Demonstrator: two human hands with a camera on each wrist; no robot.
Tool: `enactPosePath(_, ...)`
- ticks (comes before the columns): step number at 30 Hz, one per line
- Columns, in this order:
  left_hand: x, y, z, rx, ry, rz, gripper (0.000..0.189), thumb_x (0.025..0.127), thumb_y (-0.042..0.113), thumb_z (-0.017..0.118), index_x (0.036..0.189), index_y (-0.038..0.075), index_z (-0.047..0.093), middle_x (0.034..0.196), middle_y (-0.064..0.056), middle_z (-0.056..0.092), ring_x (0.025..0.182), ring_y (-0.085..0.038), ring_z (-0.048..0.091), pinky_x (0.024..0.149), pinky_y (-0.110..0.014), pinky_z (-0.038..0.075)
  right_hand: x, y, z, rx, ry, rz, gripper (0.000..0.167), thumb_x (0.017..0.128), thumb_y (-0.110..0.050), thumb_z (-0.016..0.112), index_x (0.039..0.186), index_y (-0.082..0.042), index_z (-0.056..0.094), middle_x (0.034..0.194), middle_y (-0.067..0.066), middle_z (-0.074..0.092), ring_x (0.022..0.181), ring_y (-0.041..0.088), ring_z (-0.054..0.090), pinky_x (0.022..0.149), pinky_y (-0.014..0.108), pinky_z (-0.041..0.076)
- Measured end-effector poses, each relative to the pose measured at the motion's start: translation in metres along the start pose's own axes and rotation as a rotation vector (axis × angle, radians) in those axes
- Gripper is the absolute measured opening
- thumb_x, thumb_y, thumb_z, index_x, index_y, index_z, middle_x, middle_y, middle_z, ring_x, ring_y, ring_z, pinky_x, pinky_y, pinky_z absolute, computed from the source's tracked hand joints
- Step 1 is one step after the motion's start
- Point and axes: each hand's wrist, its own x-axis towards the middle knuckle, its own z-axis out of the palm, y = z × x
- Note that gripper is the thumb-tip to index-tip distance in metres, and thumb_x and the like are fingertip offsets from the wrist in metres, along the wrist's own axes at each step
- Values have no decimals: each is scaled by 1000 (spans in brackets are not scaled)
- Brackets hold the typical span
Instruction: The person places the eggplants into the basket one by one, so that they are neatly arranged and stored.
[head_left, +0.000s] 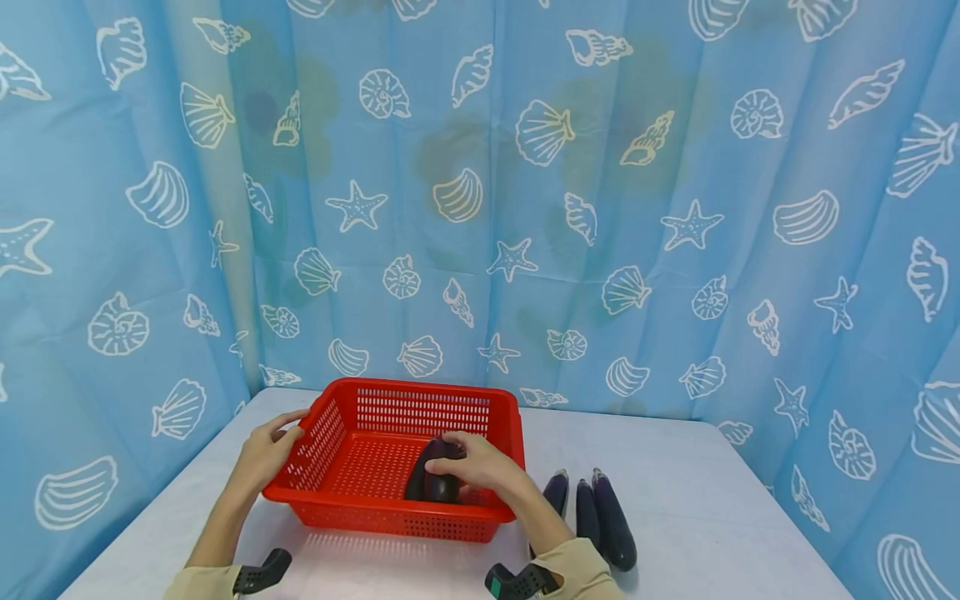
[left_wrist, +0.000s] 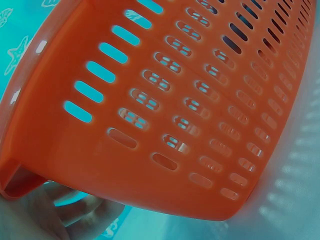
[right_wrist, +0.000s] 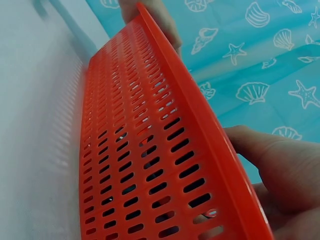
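A red plastic basket (head_left: pixel 352 515) with slotted walls stands on the table. My left hand (head_left: pixel 264 454) holds its left rim; in the left wrist view the fingers (left_wrist: pixel 82 212) curl at the rim's edge. Inside the basket, toward the front right, my right hand (head_left: pixel 480 462) grips a dark purple eggplant (head_left: pixel 441 490). Another eggplant (head_left: pixel 418 471) lies close against it on the left. In the right wrist view the basket wall (right_wrist: pixel 125 125) hides most of the eggplants, and dark shapes show through its slots.
Right of the basket, three more eggplants lie on the white table (head_left: pixel 697 508): one (head_left: pixel 557 492) partly behind my right forearm, then a pair side by side, a slimmer one (head_left: pixel 587 512) and a longer one (head_left: pixel 613 521). A blue shell-patterned curtain (head_left: pixel 465 250) hangs behind.
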Motion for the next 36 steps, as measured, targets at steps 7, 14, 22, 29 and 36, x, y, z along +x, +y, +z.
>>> enactPosePath(7, -1, 1, 0, -1, -1, -4, 50, 102, 26, 43, 148, 5, 41, 134, -35, 53, 98, -36, 68, 75, -43, 62, -3, -2, -3, -16, -6, 8, 67, 83, -30, 76, 140, -6, 50, 129, 19, 60, 90, 26, 64, 73, 44, 62)
enactPosePath(14, 0, 1, 0, 1, 2, -4, 50, 102, 25, 43, 147, 4, 41, 132, -35, 54, 95, -34, 69, 74, -42, 62, -4, -3, -3, -28, -11, 17, 67, 83, -30, 77, 140, -7, 50, 126, 18, 61, 86, 25, 63, 72, 43, 62)
enactPosePath(22, 0, 2, 0, -3, 2, -11, 51, 102, 26, 44, 148, 5, 40, 134, -35, 53, 97, -35, 69, 74, -42, 62, -4, -2, -3, -28, -29, 24, 65, 82, -30, 77, 137, -6, 53, 120, 15, 65, 86, 26, 69, 70, 41, 62)
enactPosePath(29, -1, 1, 0, -13, -1, -11, 51, 102, 27, 44, 148, 6, 40, 134, -34, 53, 96, -33, 70, 72, -41, 62, -6, -3, -4, -47, -34, 36, 66, 81, -32, 78, 137, -6, 53, 115, 14, 67, 85, 26, 70, 70, 40, 62)
enactPosePath(36, 0, 0, 1, -7, 4, -7, 51, 102, 27, 45, 148, 5, 41, 132, -34, 54, 93, -31, 71, 71, -40, 62, -9, -5, -9, -44, -51, 31, 66, 82, -33, 78, 138, -9, 54, 115, 14, 66, 86, 27, 70, 72, 40, 62)
